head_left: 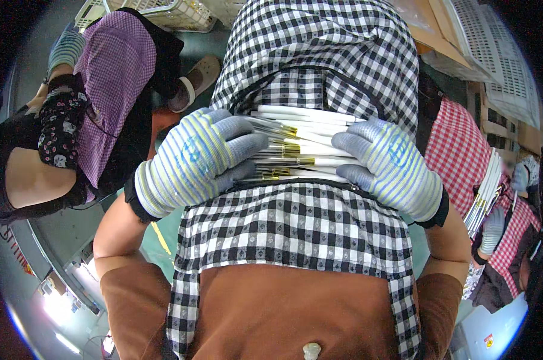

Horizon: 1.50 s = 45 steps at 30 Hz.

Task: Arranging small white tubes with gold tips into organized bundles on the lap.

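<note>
A bundle of slim white pen-like sticks with gold bands and dark silvery ends lies crosswise at my lap, against my black-and-white checked apron. My left hand, in a grey glove with striped back, curls round the end with the silvery parts. My right hand, gloved alike, grips the white ends. Both sets of fingers are closed over the bundle, and the palms hide its two ends. Whether the dark ends are tips or caps I cannot make out.
On my left sits a person in a purple checked apron, one gloved hand showing. To my right, a person in a red checked apron has similar white sticks. White plastic baskets and a cardboard box stand ahead.
</note>
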### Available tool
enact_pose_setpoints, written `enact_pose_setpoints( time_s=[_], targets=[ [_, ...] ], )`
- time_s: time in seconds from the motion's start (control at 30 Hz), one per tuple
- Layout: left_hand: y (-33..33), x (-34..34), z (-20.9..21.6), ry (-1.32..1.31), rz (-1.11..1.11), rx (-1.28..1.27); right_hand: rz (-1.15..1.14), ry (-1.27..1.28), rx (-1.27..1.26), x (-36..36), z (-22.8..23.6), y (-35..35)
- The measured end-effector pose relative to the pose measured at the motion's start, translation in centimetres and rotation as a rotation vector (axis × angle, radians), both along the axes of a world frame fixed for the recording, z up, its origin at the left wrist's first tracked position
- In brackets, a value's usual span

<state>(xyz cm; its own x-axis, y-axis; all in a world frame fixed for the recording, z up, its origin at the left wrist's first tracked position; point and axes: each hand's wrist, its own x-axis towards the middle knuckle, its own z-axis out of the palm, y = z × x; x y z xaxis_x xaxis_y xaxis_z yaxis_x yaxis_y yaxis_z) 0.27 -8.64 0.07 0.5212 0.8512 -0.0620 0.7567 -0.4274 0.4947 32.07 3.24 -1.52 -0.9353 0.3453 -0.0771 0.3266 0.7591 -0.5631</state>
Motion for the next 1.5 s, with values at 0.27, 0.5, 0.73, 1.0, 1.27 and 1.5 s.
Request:
enact_pose_setpoints(
  time_s=[0.27, 0.5, 0.73, 1.0, 1.27, 1.5],
  targets=[
    [0.4, 0.8, 0.5, 0.000, -0.078, 0.037, -0.006, -0.016, -0.043, 0.1, -0.5, 0.5],
    [1.6, 1.2, -1.0, 0.026, 0.054, 0.113, 0.086, -0.166, 0.303, -2.8, 0.0, 0.0],
    [2.9, 1.4, -2.1, 0.082, 0.075, 0.052, 0.142, -0.179, 0.262, -3.6, 0.5, 0.7],
    [3.1, 0.7, -2.5, 0.101, 0.026, 0.004, -0.003, -0.394, 0.217, -2.5, 1.7, 1.5],
    [3.5, 0.6, -1.1, 0.004, 0.001, 0.001, -0.212, 0.036, 0.226, 1.9, 5.4, 4.5],
    [5.8, -1.4, 2.6, 0.038, 0.075, -0.019, 0.067, 0.006, -0.037, -5.3, 1.3, 3.5]
  ],
)
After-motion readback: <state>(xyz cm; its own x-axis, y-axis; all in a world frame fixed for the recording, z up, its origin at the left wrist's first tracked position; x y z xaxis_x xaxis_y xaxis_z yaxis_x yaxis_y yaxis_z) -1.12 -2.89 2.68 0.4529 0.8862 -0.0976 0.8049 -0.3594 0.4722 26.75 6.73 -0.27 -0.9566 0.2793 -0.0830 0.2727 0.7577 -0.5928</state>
